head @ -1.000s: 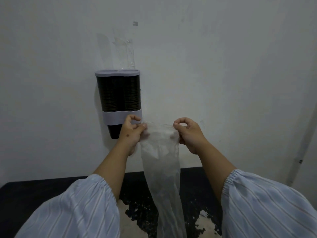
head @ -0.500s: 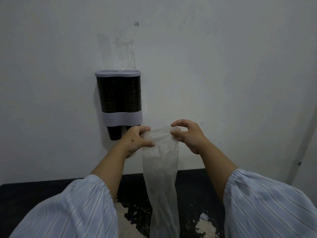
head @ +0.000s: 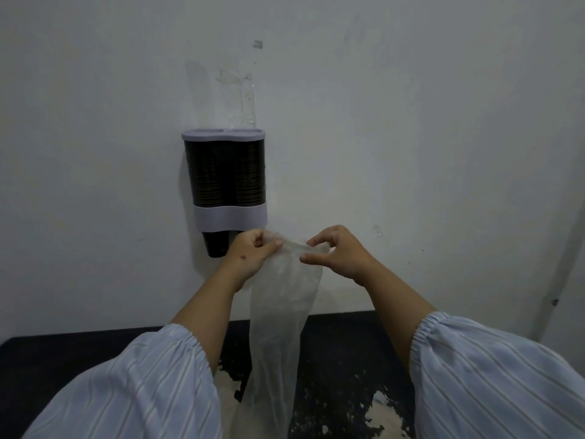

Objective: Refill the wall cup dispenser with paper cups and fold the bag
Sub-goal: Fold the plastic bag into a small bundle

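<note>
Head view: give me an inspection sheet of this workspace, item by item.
Surface: dark table below the wall, its top worn away in pale patches near the front.
Job's things: wall cup dispenser holds two stacks of dark cups, one cup showing at the bottom; clear plastic bag hangs unfolded.
Clutter: nothing seen.
Hands: left hand pinches the bag's top edge; right hand has thumb and fingers at the other corner, grip unclear.
Cables: nothing seen.
Surroundings: white wall with clear tape remnants above the dispenser.
</note>
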